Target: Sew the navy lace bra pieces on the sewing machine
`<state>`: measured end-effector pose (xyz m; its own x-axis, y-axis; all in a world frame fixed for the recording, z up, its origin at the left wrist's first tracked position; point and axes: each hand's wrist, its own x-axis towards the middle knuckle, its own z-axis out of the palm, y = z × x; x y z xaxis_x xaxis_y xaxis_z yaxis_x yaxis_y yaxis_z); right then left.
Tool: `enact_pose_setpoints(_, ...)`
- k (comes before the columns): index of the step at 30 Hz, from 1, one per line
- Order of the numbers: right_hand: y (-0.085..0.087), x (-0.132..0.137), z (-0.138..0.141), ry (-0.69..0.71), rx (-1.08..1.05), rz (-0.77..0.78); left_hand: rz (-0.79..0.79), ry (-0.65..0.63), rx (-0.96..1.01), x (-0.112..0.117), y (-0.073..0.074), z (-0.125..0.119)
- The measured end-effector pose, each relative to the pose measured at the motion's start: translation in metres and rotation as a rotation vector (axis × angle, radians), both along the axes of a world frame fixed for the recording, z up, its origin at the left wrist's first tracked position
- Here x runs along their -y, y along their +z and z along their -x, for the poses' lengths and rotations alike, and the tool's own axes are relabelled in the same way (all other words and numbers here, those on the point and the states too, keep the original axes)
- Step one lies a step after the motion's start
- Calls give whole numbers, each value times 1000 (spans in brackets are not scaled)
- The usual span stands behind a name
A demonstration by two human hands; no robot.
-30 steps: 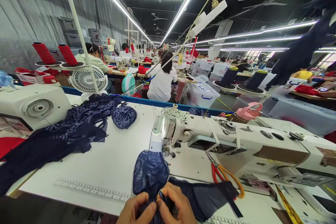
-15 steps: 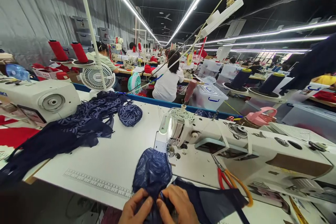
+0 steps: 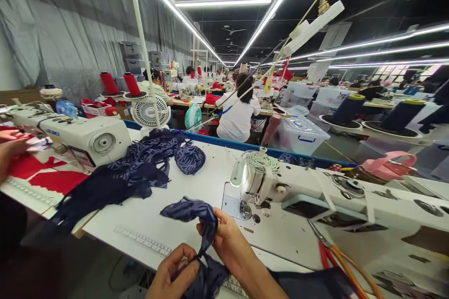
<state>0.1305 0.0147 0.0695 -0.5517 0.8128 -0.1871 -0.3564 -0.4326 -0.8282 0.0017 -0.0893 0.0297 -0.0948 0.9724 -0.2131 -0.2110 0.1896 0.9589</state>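
Note:
My left hand (image 3: 177, 273) pinches the lower part of a navy lace bra piece (image 3: 187, 209) near the table's front edge. My right hand (image 3: 228, 238) grips the same piece higher up, where the lace folds over the fingers and its free end points left. More of the gathered lace hangs below, between both hands. Just beyond the hands is the needle area of a white sewing machine (image 3: 266, 182), with its lamp lit. A flat navy mesh piece (image 3: 312, 282) lies right of my right forearm, partly hidden by it.
Scissors (image 3: 335, 250) with red and orange handles rest against the machine's base. A heap of navy lace (image 3: 143, 154) and a round lace cup (image 3: 190, 157) lie to the left. At the left edge, another person's hand (image 3: 12, 145) touches red fabric beside a second machine (image 3: 98, 135).
The lace piece has come away from the needle area and is now lifted and folded. My right hand has moved up and forward along it. The view has swung left.

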Motion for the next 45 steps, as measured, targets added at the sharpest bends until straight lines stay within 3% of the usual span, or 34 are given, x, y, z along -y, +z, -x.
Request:
enact_pose_setpoints(4, -24, 0, -9, 80, 153, 67, -87, 32, -90, -3, 13, 13)
enact_pose_setpoints(9, -35, 16, -32, 209, 256, -259, -72, -14, -50, -6, 11, 19)
enact_pose_setpoints(12, -32, 23, -33, 133, 308, -387, -77, -51, -39, -8, 6, 19)
enact_pose_setpoints(19, -15, 29, -33, 141, 418, -433, -37, -92, -47, -9, -11, 17)
enact_pose_setpoints(24, -21, 37, -35, 30, 504, -498, -37, -57, -134, -8, -21, 17)
enact_pose_setpoints(33, -19, 40, -44, 68, 601, -543, -49, -128, -127, -9, 0, 19)
enact_pose_setpoints(40, -18, 43, -49, 120, 689, -567, -89, -153, -178, -12, -7, 15)
enact_pose_setpoints(45, -19, 44, -47, 91, 710, -517, -128, -136, -242, -13, 1, 11)
